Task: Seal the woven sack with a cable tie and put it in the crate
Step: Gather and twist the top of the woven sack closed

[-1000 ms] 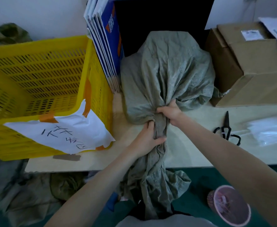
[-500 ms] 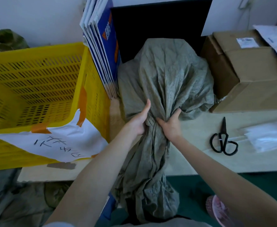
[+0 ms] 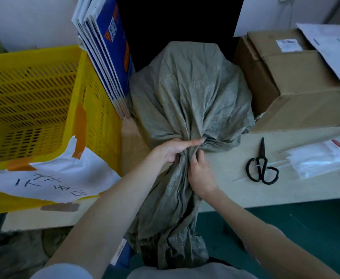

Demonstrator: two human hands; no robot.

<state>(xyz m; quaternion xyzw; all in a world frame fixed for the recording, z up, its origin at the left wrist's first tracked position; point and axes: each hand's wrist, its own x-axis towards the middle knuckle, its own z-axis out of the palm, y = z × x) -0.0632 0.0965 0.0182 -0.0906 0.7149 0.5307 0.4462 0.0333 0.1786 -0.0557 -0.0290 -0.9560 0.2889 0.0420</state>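
Left hand [image 3: 174, 151] grips the gathered neck of the woven sack [image 3: 189, 101], fingers wrapped round the bunched cloth, forefinger stretched out along the pinch point. Right hand [image 3: 200, 174] sits just below it on the same neck, fingers curled into the folds, holding the twist. Both hands touch the fabric and lie close together. The sack's full body rests on the bench [image 3: 233, 190], bulging upward behind the hands; its loose mouth hangs over the near bench edge toward the person's lap. Left of the sack stands a yellow crate [image 3: 34, 101] with slotted walls, a white handwritten paper label [image 3: 60, 178] taped to its near side. Blue-and-white flat cartons [image 3: 106, 57] lean between crate and sack. Right of the sack: a cardboard box [image 3: 298, 93], black scissors [image 3: 262, 168] lying flat, clear plastic bags [image 3: 322, 158] beside them.
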